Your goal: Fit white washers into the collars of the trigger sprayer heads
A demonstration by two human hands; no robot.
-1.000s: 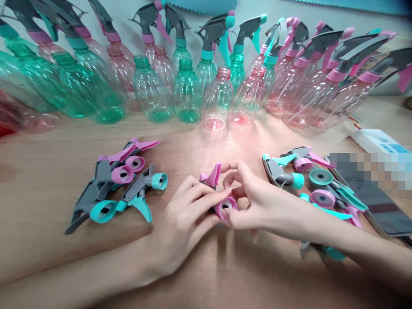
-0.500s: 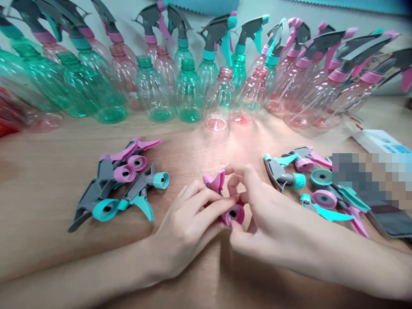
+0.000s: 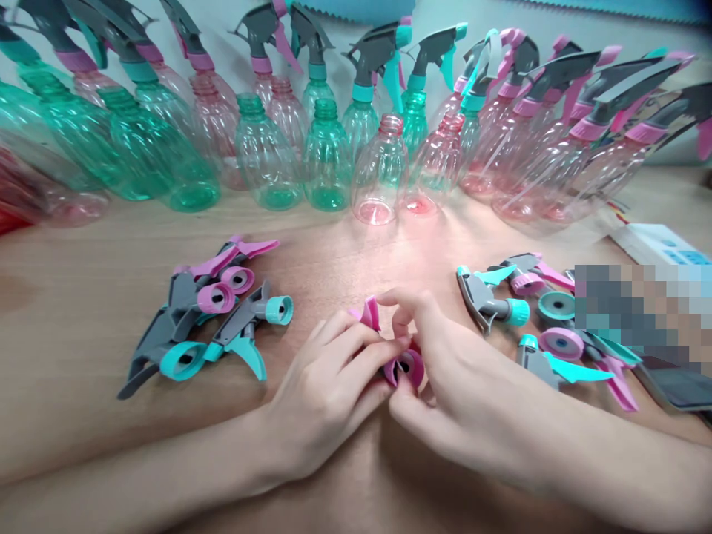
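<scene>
A spray head with a pink collar (image 3: 412, 365) and pink trigger lies between my two hands, low over the table's middle. My left hand (image 3: 328, 378) is closed round its body, which the fingers mostly hide. My right hand (image 3: 439, 371) grips the collar, its thumb at the open ring and its index finger reaching to the trigger. Something small and pale shows at the thumb tip inside the ring; I cannot make out what it is. To the left lies a pile of grey spray heads (image 3: 183, 304) with pink and teal collars. More spray heads (image 3: 489, 304) lie to the right.
Clear green bottles (image 3: 272, 163) and pink bottles (image 3: 381, 174) stand along the back, several topped with spray heads. A dark phone-like slab (image 3: 676, 382) lies at the right edge, near a white and blue box (image 3: 667, 241). Red plastic (image 3: 19, 193) is at far left.
My right thumb has moved up and left into the collar's opening. The pink trigger has shifted slightly left, and a pale sliver now shows in the ring.
</scene>
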